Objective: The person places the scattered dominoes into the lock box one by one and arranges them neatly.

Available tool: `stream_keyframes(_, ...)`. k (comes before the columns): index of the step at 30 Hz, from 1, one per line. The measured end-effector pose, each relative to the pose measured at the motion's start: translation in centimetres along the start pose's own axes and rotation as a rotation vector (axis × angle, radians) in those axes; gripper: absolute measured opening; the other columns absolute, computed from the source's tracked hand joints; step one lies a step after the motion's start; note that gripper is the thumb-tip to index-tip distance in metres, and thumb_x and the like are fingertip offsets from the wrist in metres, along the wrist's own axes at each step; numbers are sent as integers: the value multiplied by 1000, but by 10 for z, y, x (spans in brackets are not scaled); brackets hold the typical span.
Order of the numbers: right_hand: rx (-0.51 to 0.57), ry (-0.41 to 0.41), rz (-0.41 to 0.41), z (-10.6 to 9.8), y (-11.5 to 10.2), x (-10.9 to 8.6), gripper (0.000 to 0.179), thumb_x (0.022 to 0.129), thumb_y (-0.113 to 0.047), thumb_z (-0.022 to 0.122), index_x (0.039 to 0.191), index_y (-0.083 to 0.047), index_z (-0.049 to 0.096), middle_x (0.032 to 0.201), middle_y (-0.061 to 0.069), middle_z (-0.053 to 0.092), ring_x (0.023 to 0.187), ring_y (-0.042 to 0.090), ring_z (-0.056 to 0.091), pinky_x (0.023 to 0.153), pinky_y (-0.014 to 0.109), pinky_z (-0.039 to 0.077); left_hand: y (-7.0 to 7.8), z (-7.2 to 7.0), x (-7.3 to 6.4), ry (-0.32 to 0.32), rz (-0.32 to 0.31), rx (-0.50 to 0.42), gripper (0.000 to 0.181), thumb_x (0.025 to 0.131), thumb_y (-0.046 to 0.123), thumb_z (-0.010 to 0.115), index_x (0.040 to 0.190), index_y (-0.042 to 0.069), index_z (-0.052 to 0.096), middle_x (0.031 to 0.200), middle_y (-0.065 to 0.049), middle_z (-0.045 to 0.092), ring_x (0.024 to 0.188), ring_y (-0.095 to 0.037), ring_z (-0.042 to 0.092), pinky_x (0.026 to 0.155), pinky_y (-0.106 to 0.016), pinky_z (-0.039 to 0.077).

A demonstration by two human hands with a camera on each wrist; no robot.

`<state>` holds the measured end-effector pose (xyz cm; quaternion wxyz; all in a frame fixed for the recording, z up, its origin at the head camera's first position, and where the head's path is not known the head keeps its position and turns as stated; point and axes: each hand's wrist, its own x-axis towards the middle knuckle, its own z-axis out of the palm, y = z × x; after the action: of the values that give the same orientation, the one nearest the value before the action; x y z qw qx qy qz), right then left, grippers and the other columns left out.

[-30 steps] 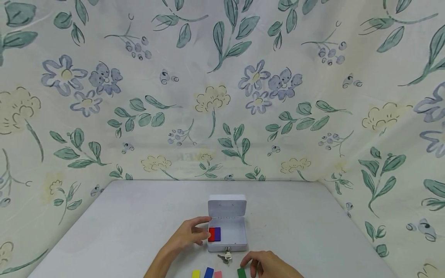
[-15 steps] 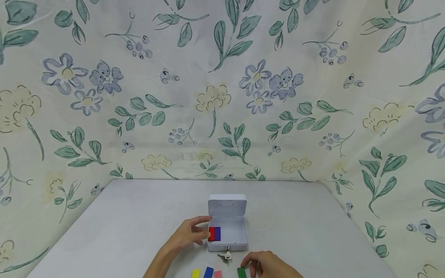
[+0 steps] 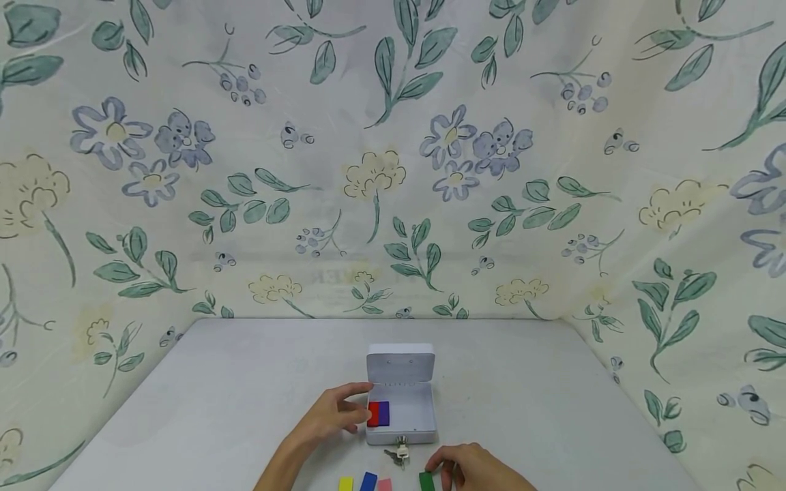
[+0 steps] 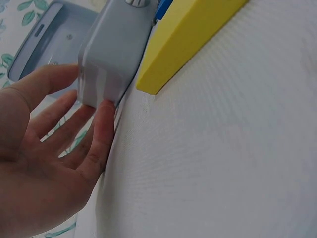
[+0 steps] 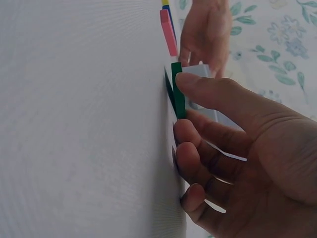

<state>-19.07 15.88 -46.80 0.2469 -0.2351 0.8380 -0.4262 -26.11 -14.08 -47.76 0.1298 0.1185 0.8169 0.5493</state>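
A small white cash box [image 3: 417,409] stands with its lid [image 3: 400,368] raised. Inside, against its left wall, a red block [image 3: 374,419] and a purple block [image 3: 384,413] lie side by side. My left hand [image 3: 334,412] touches the box's left side, fingers spread and mostly straight; the left wrist view shows their tips on the box wall [image 4: 109,54]. In front of the box, my right hand [image 3: 469,465] pinches a green block [image 5: 178,94] between thumb and index finger, the other fingers loosely curled. Whether this block is lifted I cannot tell.
Keys [image 3: 398,455] hang from the lock at the box's front. A yellow block [image 3: 346,483], a blue block [image 3: 369,481] and a pink block [image 3: 385,485] lie along the near edge of the view. A floral cloth [image 3: 393,204] surrounds the white table [image 3: 245,382].
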Motion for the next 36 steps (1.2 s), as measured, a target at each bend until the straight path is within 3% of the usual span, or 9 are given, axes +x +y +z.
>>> stream_keyframes(4, 34, 9, 7, 0, 0, 0, 24, 83, -6, 74, 106, -10, 70, 72, -3, 59, 63, 7, 49, 59, 14, 42, 0, 0, 0, 0, 8, -4, 58, 86, 19, 73, 139, 7, 53, 144, -23, 51, 99, -21, 66, 74, -34, 58)
stream_keyframes(10, -12, 7, 20, -2, 7, 4, 25, 83, -18, 76, 107, -15, 70, 72, -7, 61, 65, 7, 53, 61, 16, 46, 1, 1, -1, 8, 4, 4, 57, 86, 19, 73, 139, 7, 54, 143, -23, 51, 98, -20, 66, 74, -34, 58)
stream_keyframes(21, 1, 80, 46, -4, -7, -3, 25, 83, -15, 76, 107, -12, 70, 72, -4, 59, 64, 8, 50, 58, 17, 43, 1, 0, -1, 5, -4, 3, 57, 87, 19, 72, 139, 8, 54, 144, -22, 51, 98, -21, 66, 75, -34, 58)
stream_keyframes(36, -42, 106, -12, -15, -15, -2, 28, 82, -20, 77, 108, -13, 70, 71, -5, 59, 66, 5, 54, 59, 15, 46, 0, 0, 0, 0, 10, -5, 56, 87, 19, 72, 139, 7, 54, 145, -22, 50, 100, -22, 67, 74, -33, 59)
